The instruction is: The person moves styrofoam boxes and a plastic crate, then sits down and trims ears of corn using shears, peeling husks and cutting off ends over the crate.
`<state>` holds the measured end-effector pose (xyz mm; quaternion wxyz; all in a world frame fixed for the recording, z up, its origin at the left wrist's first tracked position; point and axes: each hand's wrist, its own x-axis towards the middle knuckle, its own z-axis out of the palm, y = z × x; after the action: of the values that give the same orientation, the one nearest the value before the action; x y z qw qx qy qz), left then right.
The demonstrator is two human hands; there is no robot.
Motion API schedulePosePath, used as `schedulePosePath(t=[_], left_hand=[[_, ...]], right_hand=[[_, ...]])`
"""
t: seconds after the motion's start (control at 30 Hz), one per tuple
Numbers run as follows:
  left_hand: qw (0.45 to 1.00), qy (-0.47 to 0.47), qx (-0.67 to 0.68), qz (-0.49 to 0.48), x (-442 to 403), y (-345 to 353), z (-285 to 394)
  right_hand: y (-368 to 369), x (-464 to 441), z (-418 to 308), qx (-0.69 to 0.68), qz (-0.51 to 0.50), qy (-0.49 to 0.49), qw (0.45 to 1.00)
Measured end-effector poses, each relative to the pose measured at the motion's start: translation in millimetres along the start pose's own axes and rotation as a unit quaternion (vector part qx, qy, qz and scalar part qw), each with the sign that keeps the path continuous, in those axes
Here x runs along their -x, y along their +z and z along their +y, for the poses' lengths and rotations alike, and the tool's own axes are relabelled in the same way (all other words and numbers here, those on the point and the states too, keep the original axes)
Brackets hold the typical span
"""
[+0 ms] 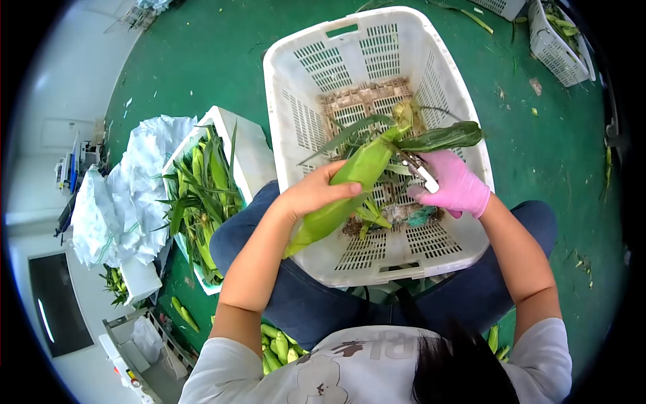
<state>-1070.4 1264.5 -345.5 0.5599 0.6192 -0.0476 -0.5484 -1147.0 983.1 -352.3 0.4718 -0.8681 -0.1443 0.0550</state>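
Observation:
My left hand (pixel 319 192) is bare and wrapped round an ear of corn (pixel 367 165) in its green husk, which slants over the white plastic basket (pixel 291 111). The ear's silk end points down to the left or is hidden; its pale stalk end, with long leaves, is at the upper right. My right hand (pixel 452 183), in a pink glove, is closed on shears (pixel 425 176) with a white handle. Their metal part lies close under the stalk end, and I cannot tell whether the blades touch it. Husk leaves and trimmings (pixel 370 214) lie in the basket.
To the left, a white foam box (pixel 245 145) is full of leafy corn, beside white plastic sacks (pixel 128 182). Husked-looking ears (pixel 279 347) lie by my left leg. Another basket (pixel 555 50) stands at the upper right. Scraps litter the green floor (pixel 202 60).

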Motion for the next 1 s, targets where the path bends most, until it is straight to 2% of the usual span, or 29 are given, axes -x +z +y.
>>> schedulePosePath(t=[0.1, 0.13, 0.2, 0.27, 0.3, 0.37, 0.4, 0.43, 0.5, 0.53, 0.6, 0.67, 0.77, 0.8, 0.83, 0.9, 1.0], left_hand=[[0.998, -0.003, 0.051, -0.028, -4.2, -11.5, -4.0], [0.999, 0.038, 0.024, -0.018, -6.2, -12.0, -4.5], [0.992, 0.118, -0.035, -0.002, -8.9, -11.6, -6.0], [0.99, 0.135, -0.038, -0.029, -6.7, -17.7, -4.7], [0.988, 0.144, -0.039, -0.042, -4.8, -20.8, -4.2], [0.985, 0.159, -0.05, -0.047, -0.8, -23.9, -3.5], [0.981, 0.176, -0.069, -0.046, 1.4, -22.8, -2.8], [0.976, 0.192, -0.087, -0.048, 2.1, -21.9, -2.4], [0.973, 0.168, -0.136, -0.084, -0.1, -23.1, -4.4], [0.969, 0.158, -0.161, -0.103, -2.2, -22.6, -4.6], [0.957, 0.143, -0.205, -0.146, -6.4, -14.8, -3.3], [0.942, 0.137, -0.257, -0.169, -10.5, -8.8, -7.0], [0.979, 0.113, -0.105, -0.134, -15.7, -14.4, -29.7], [0.985, 0.13, -0.045, -0.106, -18.1, -14.8, -34.4], [0.986, 0.162, 0.009, -0.045, -18.6, -9.3, -29.1], [0.964, 0.224, 0.116, 0.079, -20.2, 0.7, -14.3], [0.913, 0.274, 0.196, 0.229, -27.4, -11.1, -17.6]], right_hand=[[-10.8, -5.6, -22.9, -0.101, -0.077, 0.178, 0.976], [3.6, -1.9, -9.4, -0.288, -0.042, 0.202, 0.935], [1.4, -1.1, -16.6, -0.309, -0.05, 0.214, 0.925], [-18.5, -1.7, -41.4, -0.338, -0.087, 0.251, 0.903], [-17.4, 6.3, -30.6, -0.386, -0.111, 0.255, 0.88], [-23.0, 16.8, -24.1, -0.406, -0.162, 0.269, 0.858], [-19.3, 18.9, -20.9, -0.375, -0.184, 0.221, 0.881], [-17.7, 19.6, -20.3, -0.367, -0.211, 0.218, 0.88], [-16.0, 20.1, -25.8, -0.349, -0.262, 0.214, 0.874], [-6.1, 15.8, -25.8, -0.31, -0.257, 0.118, 0.908], [-25.7, 8.8, -57.7, -0.295, -0.274, 0.206, 0.892], [-22.6, 11.7, -61.6, -0.29, -0.246, 0.205, 0.902], [-10.0, 13.4, -53.7, -0.309, -0.179, 0.313, 0.88], [15.3, 21.8, -33.9, -0.414, -0.038, 0.249, 0.875], [14.0, 21.7, -32.7, -0.484, 0.001, 0.261, 0.835], [12.8, 20.7, -27.5, -0.526, 0.015, 0.257, 0.81], [31.2, 32.1, -23.8, -0.56, -0.05, 0.227, 0.795]])
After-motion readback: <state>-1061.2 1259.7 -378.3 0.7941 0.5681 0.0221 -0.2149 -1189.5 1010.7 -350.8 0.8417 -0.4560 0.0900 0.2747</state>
